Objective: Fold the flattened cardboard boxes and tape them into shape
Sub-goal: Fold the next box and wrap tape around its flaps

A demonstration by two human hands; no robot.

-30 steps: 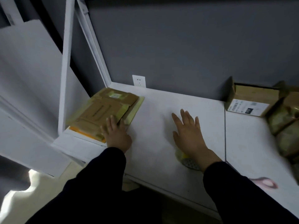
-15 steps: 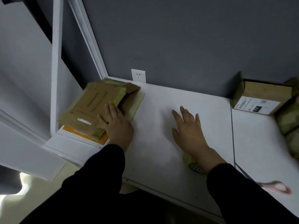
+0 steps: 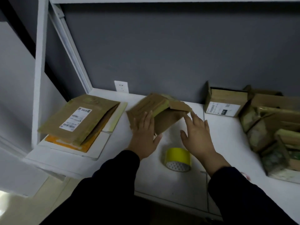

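Worktop (image 3: pixel 227 135) bearing box (image 3: pixel 155 109), tilted and part-opened, at centre. Left hand (image 3: pixel 142 135) lies flat-fingered on it; right hand (image 3: pixel 198 135), spread, at its flap. Best to square the walls first, then take tape (image 3: pixel 177 157).

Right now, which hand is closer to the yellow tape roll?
Right. The right hand hovers with its heel just past the yellow tape roll, at its right edge. The left hand is farther off to its left, resting on the cardboard box.
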